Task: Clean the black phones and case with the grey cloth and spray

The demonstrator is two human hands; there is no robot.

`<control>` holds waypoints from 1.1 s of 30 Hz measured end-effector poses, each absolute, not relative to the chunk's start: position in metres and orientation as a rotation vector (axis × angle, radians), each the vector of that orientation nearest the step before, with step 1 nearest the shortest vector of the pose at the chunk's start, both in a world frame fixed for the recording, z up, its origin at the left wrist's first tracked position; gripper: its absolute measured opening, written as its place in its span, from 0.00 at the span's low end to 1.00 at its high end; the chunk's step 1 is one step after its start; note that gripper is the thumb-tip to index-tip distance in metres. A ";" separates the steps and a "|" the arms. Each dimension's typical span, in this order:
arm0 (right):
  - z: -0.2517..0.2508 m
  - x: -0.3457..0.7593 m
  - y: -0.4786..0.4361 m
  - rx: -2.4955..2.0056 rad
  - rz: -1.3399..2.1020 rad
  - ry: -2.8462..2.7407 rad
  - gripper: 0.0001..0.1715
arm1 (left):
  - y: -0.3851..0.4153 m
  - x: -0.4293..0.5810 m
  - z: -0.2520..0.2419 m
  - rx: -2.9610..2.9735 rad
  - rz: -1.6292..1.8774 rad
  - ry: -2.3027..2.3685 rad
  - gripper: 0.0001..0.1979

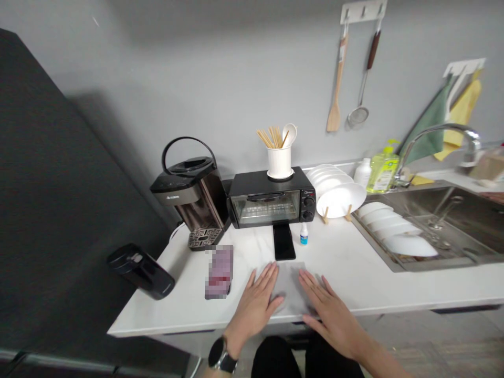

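A thin grey rectangular sheet (pixel 290 286) lies flat at the front of the white countertop; whether it is cloth or film I cannot tell. My left hand (pixel 258 296) rests with fingers stretched out along its left edge. On the opposite edge, my right hand (pixel 326 310) lies flat too, fingers apart and thumb toward the sheet. Neither hand grips anything. Just beyond the sheet is a black smartphone (pixel 284 242), and beside it stands a small white bottle with a blue label (pixel 304 235). A blurred-out purple flat object (pixel 219 273) lies left of my left hand.
Behind are a toaster oven (pixel 271 202) carrying a utensil cup (pixel 279 161), and a hot-water dispenser (pixel 192 194). A black cylindrical container (pixel 142 270) is at far left. White plates (pixel 340 199) stand in a rack beside the sink (pixel 388 260), which holds bowls (pixel 409 244).
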State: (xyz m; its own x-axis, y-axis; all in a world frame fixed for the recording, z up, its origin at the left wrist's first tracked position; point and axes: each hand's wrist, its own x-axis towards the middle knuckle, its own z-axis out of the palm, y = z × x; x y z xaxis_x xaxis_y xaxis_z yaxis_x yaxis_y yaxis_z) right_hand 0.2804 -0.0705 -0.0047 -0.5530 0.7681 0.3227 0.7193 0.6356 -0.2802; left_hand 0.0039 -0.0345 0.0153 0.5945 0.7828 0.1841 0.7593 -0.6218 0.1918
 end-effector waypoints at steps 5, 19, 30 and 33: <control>-0.011 0.254 -0.046 -1.385 -0.042 -2.223 0.39 | -0.032 0.034 0.006 2.664 0.644 1.552 0.33; -0.036 0.236 -0.044 -1.415 -0.132 -2.219 0.42 | -0.040 0.045 -0.013 2.535 0.528 1.740 0.36; -0.034 0.243 -0.040 -1.428 -0.171 -2.256 0.42 | -0.039 0.046 -0.004 2.542 0.436 1.816 0.34; -0.034 0.246 -0.036 -1.423 -0.205 -2.279 0.42 | -0.038 0.048 0.002 2.553 0.340 1.863 0.31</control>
